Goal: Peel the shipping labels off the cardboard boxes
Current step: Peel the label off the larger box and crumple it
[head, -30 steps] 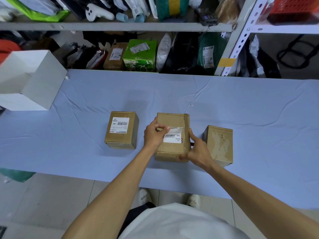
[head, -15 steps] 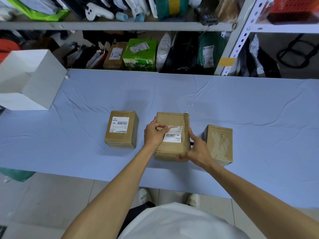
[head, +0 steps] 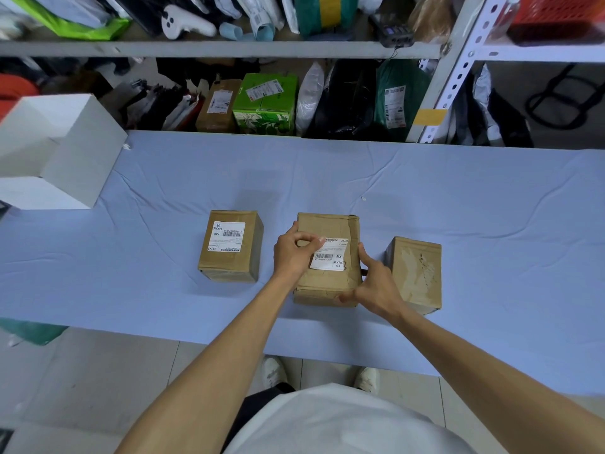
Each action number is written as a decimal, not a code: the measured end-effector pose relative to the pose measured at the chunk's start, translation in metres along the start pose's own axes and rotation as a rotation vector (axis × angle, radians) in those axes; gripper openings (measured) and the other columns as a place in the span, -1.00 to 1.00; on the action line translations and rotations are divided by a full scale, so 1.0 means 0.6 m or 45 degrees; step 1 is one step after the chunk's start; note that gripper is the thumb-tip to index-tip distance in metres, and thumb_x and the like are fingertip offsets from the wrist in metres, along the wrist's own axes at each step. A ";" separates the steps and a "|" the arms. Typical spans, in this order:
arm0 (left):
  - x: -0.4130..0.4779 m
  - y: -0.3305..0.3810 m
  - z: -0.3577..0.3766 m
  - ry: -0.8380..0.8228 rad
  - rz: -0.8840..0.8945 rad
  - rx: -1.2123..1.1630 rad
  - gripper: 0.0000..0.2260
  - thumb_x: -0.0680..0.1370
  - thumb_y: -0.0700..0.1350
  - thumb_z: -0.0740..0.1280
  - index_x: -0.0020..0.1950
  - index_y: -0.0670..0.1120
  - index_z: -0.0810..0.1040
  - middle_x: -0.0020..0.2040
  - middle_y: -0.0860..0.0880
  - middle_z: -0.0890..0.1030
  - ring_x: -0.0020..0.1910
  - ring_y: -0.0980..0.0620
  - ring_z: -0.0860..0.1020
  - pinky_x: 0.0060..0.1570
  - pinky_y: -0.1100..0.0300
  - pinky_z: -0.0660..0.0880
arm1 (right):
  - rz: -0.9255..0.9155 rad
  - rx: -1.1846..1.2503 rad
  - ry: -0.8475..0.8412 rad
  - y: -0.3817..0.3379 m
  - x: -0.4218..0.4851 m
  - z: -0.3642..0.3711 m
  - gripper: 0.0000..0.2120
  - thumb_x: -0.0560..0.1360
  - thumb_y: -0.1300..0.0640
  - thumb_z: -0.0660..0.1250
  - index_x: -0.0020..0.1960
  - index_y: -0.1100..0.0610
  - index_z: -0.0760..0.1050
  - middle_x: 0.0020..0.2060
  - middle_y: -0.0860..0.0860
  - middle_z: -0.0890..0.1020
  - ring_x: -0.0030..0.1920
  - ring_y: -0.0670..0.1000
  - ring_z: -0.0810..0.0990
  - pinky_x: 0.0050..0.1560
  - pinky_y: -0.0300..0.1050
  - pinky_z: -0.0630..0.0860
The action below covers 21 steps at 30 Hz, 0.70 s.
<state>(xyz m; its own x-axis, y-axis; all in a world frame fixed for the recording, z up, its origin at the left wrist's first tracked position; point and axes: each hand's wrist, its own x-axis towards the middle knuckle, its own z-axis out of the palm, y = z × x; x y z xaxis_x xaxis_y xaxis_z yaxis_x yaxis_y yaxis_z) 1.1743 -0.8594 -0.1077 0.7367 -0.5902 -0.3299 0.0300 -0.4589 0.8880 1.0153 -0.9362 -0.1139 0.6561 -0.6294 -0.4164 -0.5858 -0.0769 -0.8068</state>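
Three cardboard boxes stand in a row on the blue-covered table [head: 458,198]. The left box [head: 230,245] carries a full white shipping label [head: 228,236] on top. On the middle box [head: 327,257], my left hand [head: 294,253] pinches the upper left corner of its white label [head: 329,257]. My right hand [head: 376,283] grips that box's right side and front corner, steadying it. The right box [head: 414,273] shows only torn paper residue on top, no label.
A large white open box [head: 55,152] sits at the table's left end. Behind the table a metal shelf [head: 229,49] holds parcels, a green carton [head: 265,104] and bags. My feet show on the tiled floor below the table's near edge.
My left fingers have curled tighter on the label's upper left corner, which looks slightly lifted. The boxes and my right hand have stayed where they were.
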 end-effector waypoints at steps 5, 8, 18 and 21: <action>0.001 -0.001 0.001 0.006 -0.012 -0.023 -0.92 0.40 -0.04 0.52 -0.23 0.06 0.64 0.50 -0.04 0.32 0.42 -0.02 0.38 0.43 -0.01 0.28 | 0.004 -0.011 0.007 0.000 0.000 0.001 0.15 0.13 0.31 0.61 0.55 0.07 0.06 0.05 -0.11 0.54 0.04 -0.07 0.54 -0.05 -0.25 0.55; 0.000 0.000 0.001 0.006 -0.014 -0.029 -0.92 0.40 -0.05 0.52 -0.23 0.05 0.64 0.50 -0.04 0.31 0.42 -0.03 0.38 0.43 0.02 0.28 | -0.004 -0.017 0.007 0.000 0.000 0.001 0.14 0.13 0.30 0.61 0.55 0.07 0.06 0.06 -0.11 0.55 0.04 -0.07 0.54 -0.09 -0.30 0.53; -0.002 0.002 0.001 -0.026 -0.028 -0.072 -0.90 0.42 -0.10 0.50 -0.12 -0.09 0.67 0.51 -0.09 0.28 0.46 -0.02 0.32 0.31 0.26 0.25 | 0.002 -0.042 0.009 0.002 0.002 0.002 0.16 0.12 0.27 0.62 0.56 0.09 0.04 0.10 -0.07 0.56 0.06 -0.05 0.56 -0.05 -0.26 0.55; -0.001 0.004 0.001 -0.044 -0.031 -0.082 -0.89 0.41 -0.09 0.51 -0.12 -0.09 0.67 0.52 -0.11 0.26 0.49 -0.02 0.27 0.41 0.17 0.22 | 0.003 -0.044 0.014 0.002 0.002 0.002 0.16 0.13 0.27 0.62 0.56 0.09 0.03 0.09 -0.08 0.56 0.05 -0.08 0.55 -0.15 -0.41 0.48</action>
<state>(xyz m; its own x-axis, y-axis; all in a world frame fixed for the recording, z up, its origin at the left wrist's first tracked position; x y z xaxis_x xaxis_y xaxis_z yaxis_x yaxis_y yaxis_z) 1.1732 -0.8604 -0.1057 0.7117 -0.6024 -0.3614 0.0915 -0.4305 0.8979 1.0163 -0.9362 -0.1160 0.6496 -0.6379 -0.4136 -0.6034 -0.1017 -0.7909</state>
